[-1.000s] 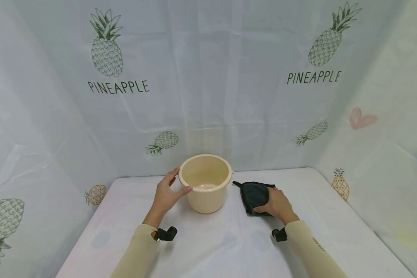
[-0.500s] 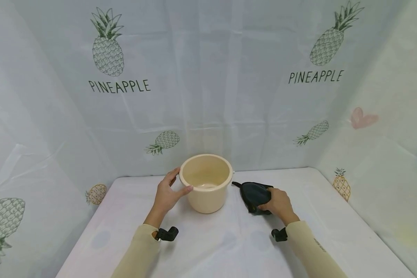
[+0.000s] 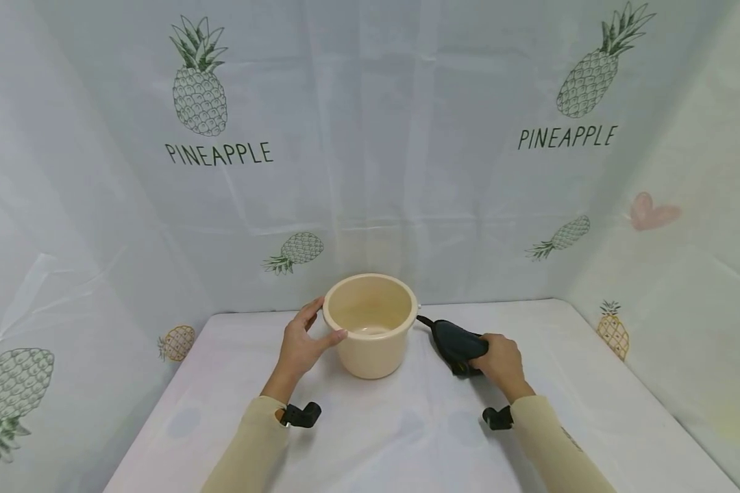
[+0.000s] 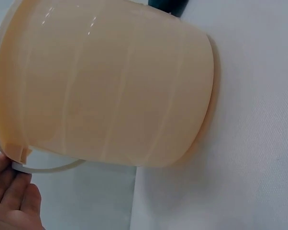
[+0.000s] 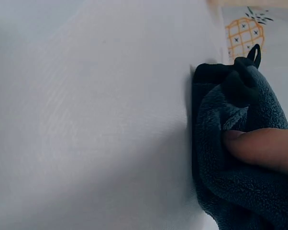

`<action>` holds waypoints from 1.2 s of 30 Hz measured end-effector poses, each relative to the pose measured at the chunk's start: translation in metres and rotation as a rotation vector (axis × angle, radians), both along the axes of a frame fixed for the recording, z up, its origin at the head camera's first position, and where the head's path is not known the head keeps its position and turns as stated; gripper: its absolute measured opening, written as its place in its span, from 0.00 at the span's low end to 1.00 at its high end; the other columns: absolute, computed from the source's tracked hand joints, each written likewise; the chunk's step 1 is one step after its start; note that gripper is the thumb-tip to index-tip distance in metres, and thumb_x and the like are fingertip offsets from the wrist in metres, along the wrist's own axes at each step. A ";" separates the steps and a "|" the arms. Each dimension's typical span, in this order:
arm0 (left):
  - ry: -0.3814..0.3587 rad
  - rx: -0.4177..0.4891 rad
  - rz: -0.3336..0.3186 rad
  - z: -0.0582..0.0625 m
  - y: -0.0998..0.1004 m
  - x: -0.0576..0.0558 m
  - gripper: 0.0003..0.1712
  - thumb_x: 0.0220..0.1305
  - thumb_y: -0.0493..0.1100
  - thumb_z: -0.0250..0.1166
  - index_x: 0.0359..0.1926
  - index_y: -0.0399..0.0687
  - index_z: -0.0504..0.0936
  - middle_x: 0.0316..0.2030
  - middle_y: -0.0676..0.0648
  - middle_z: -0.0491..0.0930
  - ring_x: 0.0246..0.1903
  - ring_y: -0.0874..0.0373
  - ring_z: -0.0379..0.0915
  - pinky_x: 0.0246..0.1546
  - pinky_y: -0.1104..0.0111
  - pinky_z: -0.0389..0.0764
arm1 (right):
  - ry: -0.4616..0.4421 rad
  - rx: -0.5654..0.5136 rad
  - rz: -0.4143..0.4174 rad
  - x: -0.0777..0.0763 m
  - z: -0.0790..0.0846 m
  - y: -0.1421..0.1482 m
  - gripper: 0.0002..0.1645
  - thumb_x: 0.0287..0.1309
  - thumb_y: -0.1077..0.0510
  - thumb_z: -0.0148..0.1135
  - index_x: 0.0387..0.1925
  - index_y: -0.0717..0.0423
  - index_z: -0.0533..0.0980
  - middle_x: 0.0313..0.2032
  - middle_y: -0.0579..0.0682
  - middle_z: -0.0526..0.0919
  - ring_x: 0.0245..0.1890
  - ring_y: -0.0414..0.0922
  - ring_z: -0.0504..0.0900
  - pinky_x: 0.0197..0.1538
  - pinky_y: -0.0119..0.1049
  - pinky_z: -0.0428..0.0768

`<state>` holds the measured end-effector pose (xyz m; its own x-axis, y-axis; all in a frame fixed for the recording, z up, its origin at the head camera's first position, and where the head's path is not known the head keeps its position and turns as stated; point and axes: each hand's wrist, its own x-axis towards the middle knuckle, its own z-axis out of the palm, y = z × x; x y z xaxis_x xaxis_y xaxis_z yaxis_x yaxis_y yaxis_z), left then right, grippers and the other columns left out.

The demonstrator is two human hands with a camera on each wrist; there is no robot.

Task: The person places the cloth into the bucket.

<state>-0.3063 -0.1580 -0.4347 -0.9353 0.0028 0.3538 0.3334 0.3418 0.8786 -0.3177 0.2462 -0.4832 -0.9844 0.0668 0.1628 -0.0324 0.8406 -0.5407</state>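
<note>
A cream plastic bucket (image 3: 370, 356) stands upright on the table, its mouth facing up. My left hand (image 3: 299, 346) holds its rim from the left, thumb on the near side and fingers farther back. In the left wrist view, those fingers (image 4: 15, 191) lie by the rim where a pale bail handle (image 4: 58, 168) joins. To the bucket's right, my right hand (image 3: 501, 359) grips a dark blue-green folded towel (image 3: 456, 340) with a black edge and hanging loop. The thumb (image 5: 259, 147) presses into its plush fold in the right wrist view; the other fingers are hidden there.
A white cloth covers the table (image 3: 382, 438). Close behind the bucket hangs a pale curtain (image 3: 370, 171) printed with pineapples, which also runs along both sides. A small black camera (image 3: 302, 415) is strapped at the left wrist, another camera (image 3: 498, 418) at the right.
My right hand has squeezed the towel from lying flat into a narrower, raised bunch, its near edge lifting. The left hand and bucket keep their places; the head view has shifted slightly.
</note>
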 end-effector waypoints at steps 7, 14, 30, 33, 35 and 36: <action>0.023 0.002 -0.009 -0.003 -0.001 -0.003 0.54 0.56 0.47 0.83 0.78 0.39 0.66 0.77 0.41 0.66 0.78 0.45 0.57 0.79 0.54 0.63 | -0.030 -0.064 -0.037 0.000 0.002 0.003 0.35 0.50 0.62 0.80 0.58 0.75 0.78 0.55 0.76 0.81 0.56 0.72 0.80 0.59 0.66 0.81; 0.012 0.018 -0.016 0.000 -0.002 0.000 0.54 0.54 0.47 0.84 0.77 0.40 0.68 0.76 0.41 0.67 0.78 0.45 0.58 0.79 0.54 0.62 | -0.036 -0.084 -0.047 0.000 0.015 0.004 0.36 0.51 0.61 0.79 0.58 0.76 0.77 0.55 0.76 0.81 0.55 0.71 0.80 0.59 0.66 0.81; -0.026 0.035 -0.029 0.001 -0.004 0.000 0.54 0.54 0.44 0.84 0.78 0.40 0.66 0.77 0.41 0.65 0.79 0.46 0.55 0.80 0.55 0.60 | 0.055 -0.129 -0.069 0.003 0.064 -0.002 0.36 0.52 0.59 0.79 0.59 0.76 0.77 0.54 0.76 0.81 0.54 0.72 0.79 0.58 0.66 0.81; -0.026 0.043 -0.036 0.002 -0.004 0.000 0.53 0.54 0.43 0.84 0.78 0.41 0.67 0.77 0.42 0.65 0.79 0.47 0.55 0.80 0.56 0.59 | 0.065 -0.134 -0.068 0.003 0.072 -0.002 0.36 0.53 0.59 0.78 0.59 0.76 0.77 0.55 0.76 0.81 0.55 0.72 0.79 0.59 0.66 0.81; -0.028 0.045 -0.040 0.001 -0.003 0.000 0.53 0.54 0.43 0.84 0.78 0.42 0.67 0.77 0.42 0.65 0.79 0.47 0.55 0.80 0.56 0.59 | 0.074 -0.134 -0.066 0.003 0.077 -0.001 0.36 0.53 0.59 0.78 0.59 0.76 0.77 0.55 0.76 0.81 0.55 0.72 0.79 0.59 0.66 0.81; -0.029 0.046 -0.040 0.001 -0.003 0.000 0.53 0.54 0.43 0.84 0.78 0.42 0.67 0.77 0.42 0.65 0.79 0.47 0.55 0.80 0.56 0.59 | 0.077 -0.135 -0.065 0.003 0.079 -0.001 0.36 0.53 0.59 0.78 0.59 0.76 0.77 0.55 0.76 0.81 0.55 0.72 0.79 0.59 0.66 0.81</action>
